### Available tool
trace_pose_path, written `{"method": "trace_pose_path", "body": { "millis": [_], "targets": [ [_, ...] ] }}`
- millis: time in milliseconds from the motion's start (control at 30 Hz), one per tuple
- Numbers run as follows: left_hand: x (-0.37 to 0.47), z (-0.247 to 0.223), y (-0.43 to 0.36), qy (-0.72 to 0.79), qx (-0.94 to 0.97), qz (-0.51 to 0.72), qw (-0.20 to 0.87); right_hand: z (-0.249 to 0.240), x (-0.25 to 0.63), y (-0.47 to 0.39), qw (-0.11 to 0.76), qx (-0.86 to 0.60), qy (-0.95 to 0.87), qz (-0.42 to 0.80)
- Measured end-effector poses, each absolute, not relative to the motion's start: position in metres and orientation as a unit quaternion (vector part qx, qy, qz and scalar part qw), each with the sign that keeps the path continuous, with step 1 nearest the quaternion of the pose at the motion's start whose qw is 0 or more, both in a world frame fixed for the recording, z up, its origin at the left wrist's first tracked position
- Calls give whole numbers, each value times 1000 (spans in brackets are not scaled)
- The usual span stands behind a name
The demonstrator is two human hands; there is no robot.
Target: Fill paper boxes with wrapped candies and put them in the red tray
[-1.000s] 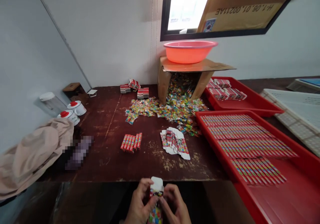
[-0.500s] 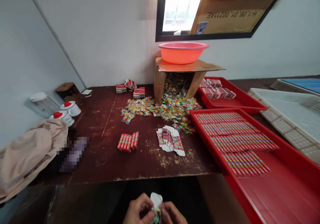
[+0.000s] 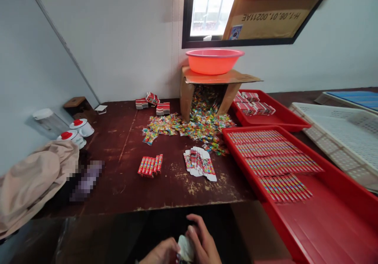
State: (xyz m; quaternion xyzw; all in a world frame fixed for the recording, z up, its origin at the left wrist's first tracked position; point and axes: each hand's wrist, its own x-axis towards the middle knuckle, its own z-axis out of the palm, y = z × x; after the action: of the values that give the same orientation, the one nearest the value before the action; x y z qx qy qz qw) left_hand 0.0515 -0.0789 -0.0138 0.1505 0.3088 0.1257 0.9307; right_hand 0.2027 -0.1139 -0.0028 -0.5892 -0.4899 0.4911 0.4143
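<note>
At the bottom centre of the frame, a small printed cardboard carton with a rounded white flap (image 3: pixel 185 248) is held below the front edge of a dark red-brown wooden table (image 3: pixel 115 191). Its left side appears pinched between the fingertips of the left hand (image 3: pixel 162 251). By its right side the fingers of the right hand (image 3: pixel 203 242) are bent and spread a little; whether the carton is gripped by them cannot be told, as the area is blurred.

The flap could be creased or torn if it were pressed askew by those fingers. Since nothing solid is seen beneath the carton, it could be dropped into the dark gap if the left pinch were loosened.

At mid-frame, a fanned stack of flat red-and-white cartons (image 3: pixel 200 163) could be scattered by a brushing sleeve. In the upper centre, a pinkish-orange plastic basin (image 3: pixel 214 64) could be tipped if the brown cardboard box (image 3: pixel 186 98) under it were knocked, and more wrapped sweets (image 3: pixel 191 128) could be spilled.
</note>
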Motion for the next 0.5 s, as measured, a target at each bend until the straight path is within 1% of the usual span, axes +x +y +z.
{"method": "trace_pose_path", "body": {
  "millis": [133,300,400,500],
  "targets": [
    [51,-15,-80,318,154,141,925,9,204,-102,333,-574,-531,526],
    [51,-9,-80,284,154,128,938,5,206,-102,272,-584,-512,567],
    [43,-8,-83,290,196,152,924,10,208,-104,269,-595,-526,544],
    [31,-14,-91,342,270,169,884,26,213,-107,285,-520,-646,479]
  ]
}}
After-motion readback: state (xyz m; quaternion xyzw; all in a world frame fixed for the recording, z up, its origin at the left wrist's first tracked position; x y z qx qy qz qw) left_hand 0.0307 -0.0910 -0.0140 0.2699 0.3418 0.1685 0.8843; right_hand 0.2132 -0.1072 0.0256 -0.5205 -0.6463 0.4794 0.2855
